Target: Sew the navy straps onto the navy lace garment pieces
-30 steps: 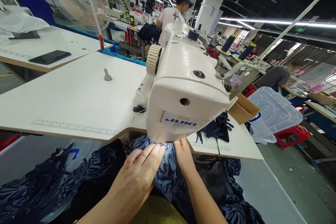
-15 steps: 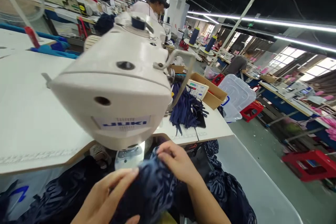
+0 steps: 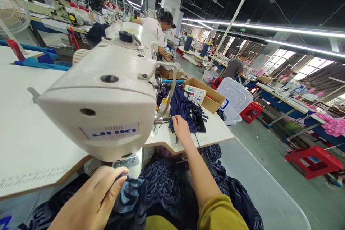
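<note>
At the lower left, my left hand (image 3: 94, 196) pinches the edge of a navy patterned garment (image 3: 129, 196) between thumb and fingers, just below the needle end of a white JUKI sewing machine (image 3: 107, 107). The rest of the cloth hangs over my lap in dark folds. My right hand (image 3: 181, 129) reaches past the machine head to a bundle of navy fabric strips (image 3: 183, 106) on the table. Its fingers are closed at the near edge of the bundle, and one strip's end shows below them.
Behind the strips stand a control panel (image 3: 194, 94) and an open cardboard box (image 3: 207, 93). The white sewing table (image 3: 21, 122) extends left. A clear plastic bin (image 3: 234, 95) and red stools (image 3: 314, 161) are on the right. A co-worker (image 3: 159, 28) bends over beyond the machine.
My right hand has let go of the garment and moved up and forward to the strips. My left hand still holds the cloth, now lower and further left in view.
</note>
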`<state>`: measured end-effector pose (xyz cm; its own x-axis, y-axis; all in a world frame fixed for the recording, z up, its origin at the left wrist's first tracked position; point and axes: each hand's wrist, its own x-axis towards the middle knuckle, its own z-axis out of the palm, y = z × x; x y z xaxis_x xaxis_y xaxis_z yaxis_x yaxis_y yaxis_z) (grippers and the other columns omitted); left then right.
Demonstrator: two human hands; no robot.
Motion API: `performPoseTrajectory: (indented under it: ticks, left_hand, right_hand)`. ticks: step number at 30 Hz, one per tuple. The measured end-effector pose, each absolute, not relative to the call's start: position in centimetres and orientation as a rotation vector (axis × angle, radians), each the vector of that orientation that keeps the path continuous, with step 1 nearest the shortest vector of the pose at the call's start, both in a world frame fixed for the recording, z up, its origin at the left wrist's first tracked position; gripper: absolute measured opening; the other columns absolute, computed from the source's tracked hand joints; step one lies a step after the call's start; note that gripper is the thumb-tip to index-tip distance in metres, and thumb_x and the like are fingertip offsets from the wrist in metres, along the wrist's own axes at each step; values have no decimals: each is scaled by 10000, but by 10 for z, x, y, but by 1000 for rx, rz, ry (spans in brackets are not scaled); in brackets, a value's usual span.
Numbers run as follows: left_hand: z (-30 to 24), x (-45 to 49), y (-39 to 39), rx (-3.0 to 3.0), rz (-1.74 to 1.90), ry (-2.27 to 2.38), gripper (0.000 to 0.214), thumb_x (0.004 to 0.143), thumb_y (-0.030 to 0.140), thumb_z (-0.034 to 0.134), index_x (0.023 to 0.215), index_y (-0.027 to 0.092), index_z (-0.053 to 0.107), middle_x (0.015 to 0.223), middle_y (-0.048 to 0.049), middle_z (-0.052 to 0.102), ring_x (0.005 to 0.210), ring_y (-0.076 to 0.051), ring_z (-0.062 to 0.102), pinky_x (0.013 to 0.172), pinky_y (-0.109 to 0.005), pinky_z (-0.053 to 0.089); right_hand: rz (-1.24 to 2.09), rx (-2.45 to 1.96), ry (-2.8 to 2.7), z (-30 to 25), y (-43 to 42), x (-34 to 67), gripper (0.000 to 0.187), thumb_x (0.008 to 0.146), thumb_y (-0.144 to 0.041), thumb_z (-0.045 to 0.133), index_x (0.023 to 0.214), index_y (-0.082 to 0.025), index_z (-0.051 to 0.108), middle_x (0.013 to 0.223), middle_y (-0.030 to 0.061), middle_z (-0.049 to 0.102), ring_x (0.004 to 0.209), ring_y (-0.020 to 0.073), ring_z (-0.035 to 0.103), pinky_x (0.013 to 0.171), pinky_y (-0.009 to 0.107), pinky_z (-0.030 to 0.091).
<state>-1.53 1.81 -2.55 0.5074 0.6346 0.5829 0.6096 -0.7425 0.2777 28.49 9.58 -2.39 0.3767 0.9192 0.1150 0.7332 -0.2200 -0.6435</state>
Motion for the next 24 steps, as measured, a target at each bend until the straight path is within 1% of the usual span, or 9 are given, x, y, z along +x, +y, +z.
performPoseTrajectory:
  ticks: [3,5,7,10,13,17,19,21,24]
  left_hand:
    - [-26,-12,24,3030,1042,954,269,942,289,382,1085,237,603,939,-8,687,857,-174,645,801,-275,481]
    - [-28,-10,22,3102,1075,1034,333,953,247,315,1116,229,605,1021,-41,679,910,-225,622,858,-379,433]
    - [-31,-10,17,3076,1107,1131,357,961,274,294,1123,209,606,1076,-76,662,945,-252,606,869,-422,407]
    - [-34,-12,10,3051,1120,1076,339,956,356,354,1098,187,611,1062,-87,666,942,-234,610,895,-390,406]
    - [-31,-12,6,3038,1097,1091,397,923,455,435,1130,162,605,1085,-104,672,960,-254,613,935,-403,387]
    - [-25,-8,0,3040,1042,1006,305,941,318,414,1176,242,593,1192,-39,657,1100,-232,593,1020,-405,317]
    - [-24,-5,-3,2910,1069,1048,283,929,257,452,1182,253,579,1192,-24,663,1110,-194,600,1037,-388,309]
    - [-25,-4,-5,2804,1078,1073,291,907,220,506,1192,245,563,1173,-26,676,1072,-160,626,1035,-365,324]
    - [-26,-8,-3,2764,1076,1020,310,902,185,514,1200,259,549,1157,-15,690,1047,-141,645,1036,-358,349]
  right_hand:
    - [316,-2156,-1341,-35,125,286,169,903,-240,526,1024,-123,535,1053,201,649,953,270,638,796,357,431]
    - [307,-2173,-1314,-41,133,285,144,884,-210,547,1007,-136,531,1016,188,661,937,273,638,780,353,421]
    - [322,-2135,-1303,-43,134,288,77,888,-231,534,927,-166,547,937,131,677,902,252,634,759,330,415]
    - [380,-2007,-1285,-42,124,300,237,915,-354,463,776,-189,560,827,59,664,809,203,619,708,286,413]
    - [470,-1850,-1240,-37,105,308,380,918,-456,390,725,-187,575,762,26,634,691,153,588,646,251,414]
    - [720,-1640,-1190,-30,73,289,415,884,-533,409,864,-171,612,570,-34,526,488,118,493,511,235,396]
    - [868,-1534,-1185,-27,55,269,418,866,-551,441,952,-175,602,556,-49,514,440,102,465,468,225,392]
    - [1062,-1380,-1144,-24,40,247,379,835,-541,520,953,-187,587,590,-42,550,428,88,468,447,213,397]
    - [1368,-1096,-1029,-22,23,220,293,809,-471,623,866,-186,586,629,-28,586,458,81,500,464,206,432]
